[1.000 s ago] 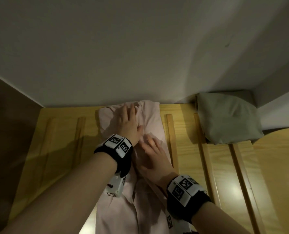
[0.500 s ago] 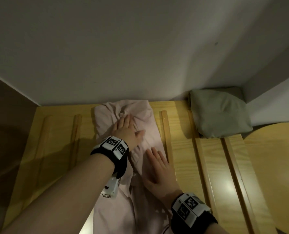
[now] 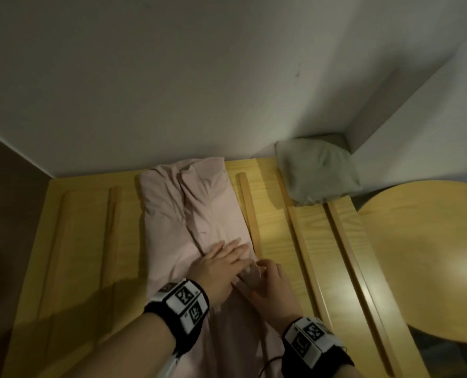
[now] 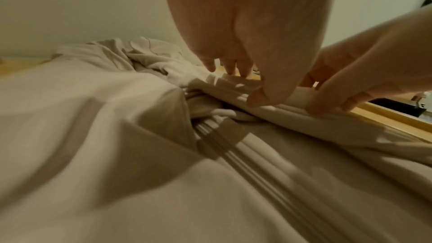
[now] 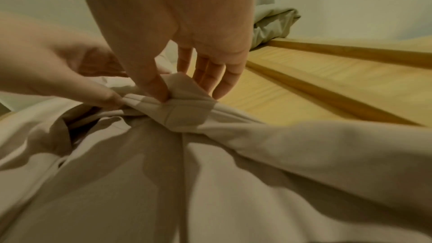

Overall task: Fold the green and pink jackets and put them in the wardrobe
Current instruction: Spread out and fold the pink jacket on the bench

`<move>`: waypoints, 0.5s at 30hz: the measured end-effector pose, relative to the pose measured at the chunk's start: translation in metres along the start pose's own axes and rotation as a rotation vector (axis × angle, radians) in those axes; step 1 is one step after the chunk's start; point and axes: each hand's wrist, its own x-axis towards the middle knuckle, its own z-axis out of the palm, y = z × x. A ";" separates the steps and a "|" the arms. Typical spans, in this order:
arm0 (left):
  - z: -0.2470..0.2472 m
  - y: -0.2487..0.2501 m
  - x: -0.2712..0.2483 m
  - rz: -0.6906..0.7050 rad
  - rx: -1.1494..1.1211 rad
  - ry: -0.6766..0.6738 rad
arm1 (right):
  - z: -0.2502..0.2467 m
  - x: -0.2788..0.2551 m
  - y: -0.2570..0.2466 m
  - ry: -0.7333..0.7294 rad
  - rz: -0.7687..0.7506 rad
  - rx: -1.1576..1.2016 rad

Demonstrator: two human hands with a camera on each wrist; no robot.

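The pink jacket [image 3: 199,219] lies lengthwise on a slatted wooden surface [image 3: 281,241], collar end toward the wall. My left hand [image 3: 224,257] rests flat on its right half, fingers straight. Right beside it my right hand [image 3: 265,271] pinches a small raised fold at the jacket's right edge. In the right wrist view that fold [image 5: 187,106] sits between thumb and fingers of the right hand [image 5: 184,88]. The left wrist view shows the left hand [image 4: 247,84] touching the cloth with its fingertips. The green jacket [image 3: 316,173] lies folded in the back right corner.
A pale wall runs close behind the surface, and a brown panel [image 3: 8,214] borders it on the left. A rounded wooden board [image 3: 417,255] stands at the right. Raised wooden slats [image 3: 248,208] run between the two jackets.
Both hands have slid back along the pink jacket toward me. The right hand lay flat on the cloth before and now pinches a fold at its edge.
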 end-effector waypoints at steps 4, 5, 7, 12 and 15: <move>0.016 0.025 -0.015 -0.024 -0.013 0.102 | -0.004 -0.025 0.022 -0.050 0.055 -0.020; 0.017 0.031 -0.018 -0.015 -0.022 0.109 | -0.005 -0.033 0.028 -0.076 0.062 -0.039; 0.021 0.045 -0.024 0.060 0.010 0.086 | -0.006 -0.048 0.039 -0.117 0.079 -0.071; 0.025 0.092 -0.034 0.143 0.092 0.051 | -0.010 -0.082 0.058 -0.116 0.206 -0.103; 0.047 0.111 -0.035 0.180 0.176 0.016 | -0.014 -0.100 0.070 -0.138 0.226 -0.126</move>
